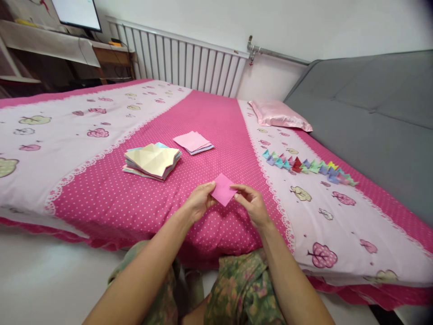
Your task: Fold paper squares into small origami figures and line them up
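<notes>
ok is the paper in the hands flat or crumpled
Flat: the pink paper shows a smooth diamond with straight edges. Hidden folds: cannot tell.

Paper [223, 190]: it was pink, square in outline.
Paper's turn: you had it diamond-wise, one corner toward you.
Paper's place: you held it near its left and right corners.

1. Pink square [223, 191]: paper, smooth and matt.
2. Large stack [152, 160]: matt paper, the top sheet creased.
3. Small stack [192, 141]: matt paper, smooth on top.
4. Folded shapes [297, 165]: matt paper, sharply creased.
5. Bedspread [209, 113]: printed cloth, matt, slightly rumpled.
6. Pillow [279, 115]: glossy, satin-like cloth.
7. Radiator [182, 59]: smooth painted metal.
8. Pipe [282, 53]: dull metal.
9. Desk [113, 56]: wood.
10. Shorts [245, 289]: patterned matt cloth.
</notes>
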`<state>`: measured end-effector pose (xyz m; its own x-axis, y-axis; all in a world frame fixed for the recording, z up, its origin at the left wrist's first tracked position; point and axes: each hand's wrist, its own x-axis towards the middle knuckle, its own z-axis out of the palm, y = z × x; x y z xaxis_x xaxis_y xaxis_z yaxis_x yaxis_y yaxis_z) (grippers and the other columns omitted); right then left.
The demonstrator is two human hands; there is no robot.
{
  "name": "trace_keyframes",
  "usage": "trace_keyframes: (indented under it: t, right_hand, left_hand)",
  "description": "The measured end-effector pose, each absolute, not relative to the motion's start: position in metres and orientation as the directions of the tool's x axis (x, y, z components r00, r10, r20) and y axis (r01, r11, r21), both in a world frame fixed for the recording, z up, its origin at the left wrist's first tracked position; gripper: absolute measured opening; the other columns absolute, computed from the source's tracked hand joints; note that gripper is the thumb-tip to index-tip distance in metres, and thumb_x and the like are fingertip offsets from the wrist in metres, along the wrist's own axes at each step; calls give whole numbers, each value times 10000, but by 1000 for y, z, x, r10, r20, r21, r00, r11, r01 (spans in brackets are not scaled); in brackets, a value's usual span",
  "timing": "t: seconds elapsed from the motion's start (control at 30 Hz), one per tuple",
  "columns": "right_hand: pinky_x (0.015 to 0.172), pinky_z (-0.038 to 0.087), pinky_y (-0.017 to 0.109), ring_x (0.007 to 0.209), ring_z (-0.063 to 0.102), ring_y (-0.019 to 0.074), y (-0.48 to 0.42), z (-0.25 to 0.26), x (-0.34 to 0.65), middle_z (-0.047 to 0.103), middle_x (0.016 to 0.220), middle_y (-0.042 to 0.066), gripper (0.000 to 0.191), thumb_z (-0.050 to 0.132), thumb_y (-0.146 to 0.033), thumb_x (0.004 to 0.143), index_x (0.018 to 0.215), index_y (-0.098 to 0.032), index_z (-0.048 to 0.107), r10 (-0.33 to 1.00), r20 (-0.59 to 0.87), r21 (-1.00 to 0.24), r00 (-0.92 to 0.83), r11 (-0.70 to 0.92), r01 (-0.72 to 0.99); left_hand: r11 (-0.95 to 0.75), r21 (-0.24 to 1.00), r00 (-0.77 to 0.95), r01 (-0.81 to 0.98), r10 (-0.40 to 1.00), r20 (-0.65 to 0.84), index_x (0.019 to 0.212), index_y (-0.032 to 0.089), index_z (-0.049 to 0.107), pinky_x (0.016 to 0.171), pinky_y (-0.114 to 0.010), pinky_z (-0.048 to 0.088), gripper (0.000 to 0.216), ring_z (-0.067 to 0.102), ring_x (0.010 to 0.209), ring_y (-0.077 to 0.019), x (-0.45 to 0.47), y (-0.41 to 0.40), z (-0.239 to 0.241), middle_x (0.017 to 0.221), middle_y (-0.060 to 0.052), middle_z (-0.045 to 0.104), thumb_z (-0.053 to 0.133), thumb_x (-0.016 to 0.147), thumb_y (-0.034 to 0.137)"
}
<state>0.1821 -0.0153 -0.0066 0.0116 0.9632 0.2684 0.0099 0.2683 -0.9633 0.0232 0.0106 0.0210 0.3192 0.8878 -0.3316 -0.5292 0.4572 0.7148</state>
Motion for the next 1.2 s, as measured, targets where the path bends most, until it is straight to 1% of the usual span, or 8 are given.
trace_keyframes:
  t: [0.33, 0.57, 0.7, 0.87, 1.1, 1.2]
  right_hand:
    - [754, 467, 298, 840, 593, 167, -14, -7, 181, 650, 923, 39, 184, 630, -238, 731, 911, -218, 662, 956, 294, -953, 19, 291, 89]
    - [675, 462, 277, 783, 565, 153, -19, -3, 182, 619, 938, 43, 269, 634, -231, 718, 986, -218, 633, 956, 291, -955, -51, 293, 49]
    - [705, 456, 293, 807, 554, 159, -20, -2, 181, 613, 926, 42, 272, 619, -243, 727, 998, -217, 627, 958, 283, -958, -46, 285, 28]
    - [695, 461, 301, 791, 560, 165, -19, -2, 180, 620, 911, 43, 272, 620, -255, 721, 991, -221, 631, 960, 278, -959, -29, 279, 47]
    - [736, 452, 286, 828, 573, 155, -18, -4, 181, 636, 932, 30, 205, 629, -243, 731, 934, -235, 658, 959, 282, -959, -9, 282, 16]
    - [730, 454, 283, 835, 581, 159, -18, -4, 181, 643, 922, 27, 186, 628, -254, 735, 916, -237, 667, 959, 284, -959, 6, 284, 25]
  left_hand:
    - [473, 714, 335, -516, 879, -340, 753, 79, 611, 514, -169, 499, 219, 588, 528, -86, 23, 11, 19, 643, -56, 638, 415, 849, 93]
    - [483, 693, 338, -534, 874, -349, 784, 68, 604, 522, -170, 506, 208, 585, 528, -82, 23, 13, 17, 675, -69, 641, 411, 855, 104]
    - [480, 689, 341, -543, 876, -342, 791, 65, 601, 536, -176, 510, 202, 594, 547, -89, 22, 13, 17, 695, -76, 643, 414, 854, 107]
    - [487, 690, 345, -535, 872, -348, 788, 67, 607, 534, -180, 506, 187, 595, 549, -94, 22, 13, 19, 693, -80, 643, 435, 846, 112]
    - [480, 700, 337, -529, 876, -346, 780, 73, 606, 519, -173, 504, 184, 592, 533, -88, 22, 12, 19, 674, -69, 643, 437, 844, 106]
    - [479, 705, 340, -522, 876, -343, 779, 75, 609, 521, -174, 506, 185, 593, 533, -87, 22, 12, 18, 675, -68, 645, 439, 845, 110]
